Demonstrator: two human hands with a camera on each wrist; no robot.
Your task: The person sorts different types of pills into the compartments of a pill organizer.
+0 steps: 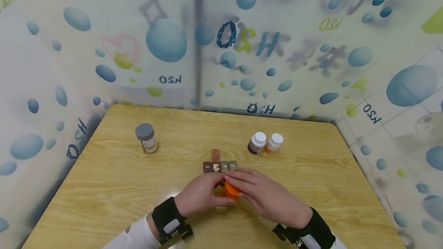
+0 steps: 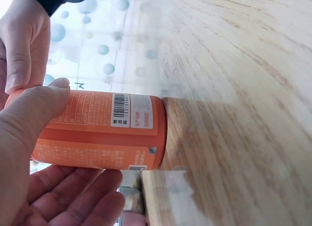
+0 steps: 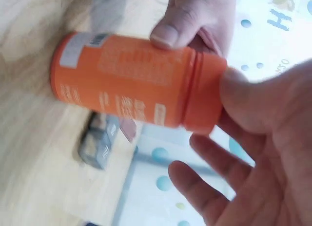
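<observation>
Black straps at both wrists lie nearest the head camera; just past them on my feed, the left hand and right hand meet at an orange bottle. It appears to stand upright on the worktop, on the near side of some small blocks. The left hand grips the body, thumb on one side, fingers round the other. The right hand pinches the cap, with two fingers spread away from it.

I judge the step in hand to be work on that cap. To do it well, I'd want the left grip firm enough to stop the body turning, but no tighter, as the wall may give. I'd bring more right fingertips onto the rim and turn about the bottle's own axis, lest the base skid; the wood looks slick where it shines.

The bottle is a plain cylinder printed in white, with a pale barcode label near its base. Its cap matches in orange; blur hides whether it is ribbed. The blocks are squarish, brown or grey-green. Farther back, a grey-lidded jar and two white-capped tubs stand on the streaky grain.
</observation>
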